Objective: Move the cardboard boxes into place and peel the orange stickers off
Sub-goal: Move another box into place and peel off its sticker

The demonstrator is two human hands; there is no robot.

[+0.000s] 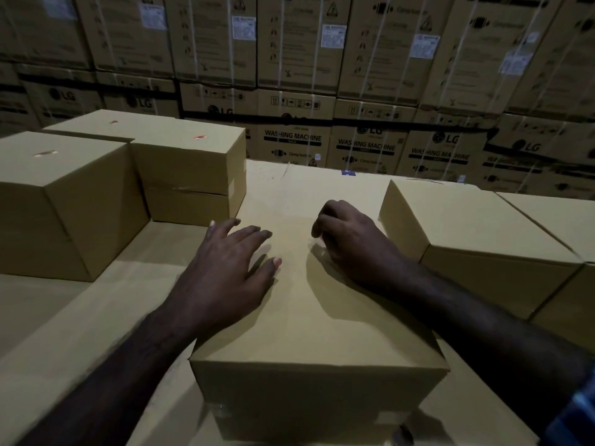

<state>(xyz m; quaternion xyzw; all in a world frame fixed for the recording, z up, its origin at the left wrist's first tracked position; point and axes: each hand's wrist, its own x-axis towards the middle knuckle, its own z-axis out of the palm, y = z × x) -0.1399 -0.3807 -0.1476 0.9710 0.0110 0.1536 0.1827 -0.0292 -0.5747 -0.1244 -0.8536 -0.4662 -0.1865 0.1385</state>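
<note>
Cardboard box (318, 317): sat nearest the camera, middle of the cardboard-covered worktop (64, 317), between the left boxes and the right ones.
Left hand (225, 268): lay flat on the box top, fingers spread and apart, gripping nothing.
Right hand (351, 239): rested on the same top with fingers curled together near the centre; whether they pinched a sticker, I could not tell.
Orange stickers: one (200, 137) showed on the far left box (180, 156); none was clearly visible under the hands.
Step in hand: probably peeling, or feeling for the sticker edge.
Next move: likely needs a fingernail under the edge while the left hand steadies the box.
Backdrop: stacked washing machine cartons (322, 91).
</note>
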